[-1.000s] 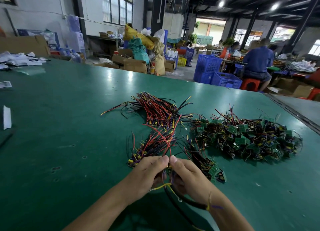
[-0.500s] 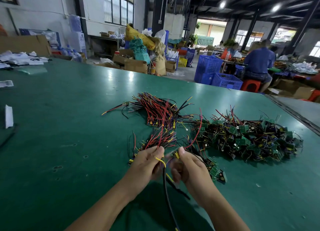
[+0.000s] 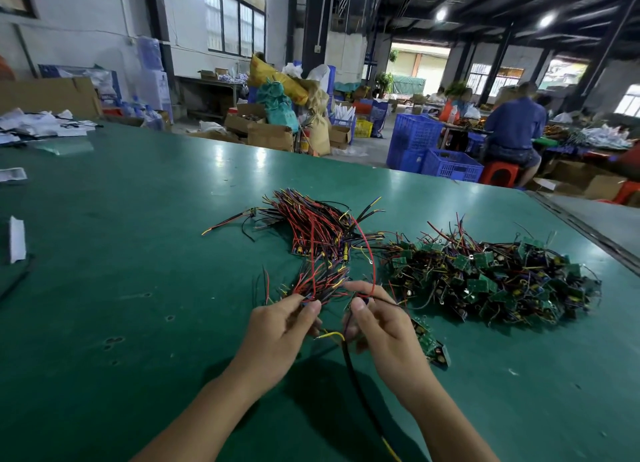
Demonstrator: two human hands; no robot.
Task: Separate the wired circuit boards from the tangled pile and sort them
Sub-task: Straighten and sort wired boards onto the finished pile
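Observation:
A tangled pile of small green circuit boards (image 3: 491, 281) with coloured wires lies on the green table (image 3: 121, 254), right of centre. Farther back lies a bundle (image 3: 311, 226) of red, black and yellow wires. A smaller wired bunch (image 3: 322, 281) sits just beyond my fingers. My left hand (image 3: 280, 330) pinches wires at this bunch's near end. My right hand (image 3: 377, 326) pinches a wired piece with a red wire (image 3: 369, 254) arcing up from it and a black wire (image 3: 356, 382) hanging toward me. Two loose boards (image 3: 431, 344) lie by my right hand.
White scraps (image 3: 16, 240) lie at the table's left edge, papers (image 3: 38, 124) at its far left corner. Beyond the table stand cardboard boxes (image 3: 266, 134), sacks, blue crates (image 3: 429, 153) and a seated person in blue (image 3: 512, 132). A metal rail (image 3: 588, 233) borders the table's right side.
Both hands rose and drew slightly apart, pulling a wired piece out of the bunch. Its red wire now arcs higher and the black wire hangs down between my forearms.

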